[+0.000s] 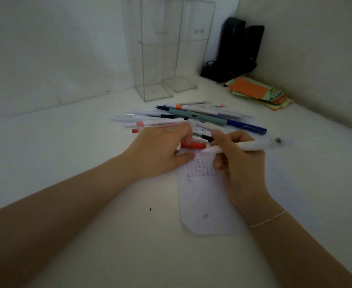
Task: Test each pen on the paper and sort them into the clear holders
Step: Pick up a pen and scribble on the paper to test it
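White pen (pixel 243 146) gripped in right hand (pixel 240 163) over paper (pixel 208 200); left hand (pixel 160 152) pinching red cap (pixel 193 145).

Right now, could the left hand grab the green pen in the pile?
Probably yes. The green pen lies on top of the pile, just beyond the left hand, with nothing covering it. But that hand's grip is already around a red cap, so it would likely have to drop that first.

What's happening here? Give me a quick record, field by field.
right hand: holds white pen, tip over the paper
left hand: grips red cap
paper: rows of test marks near the top
pen pile: loose, beyond the hands
clear holders: two, upright, no pens seen inside
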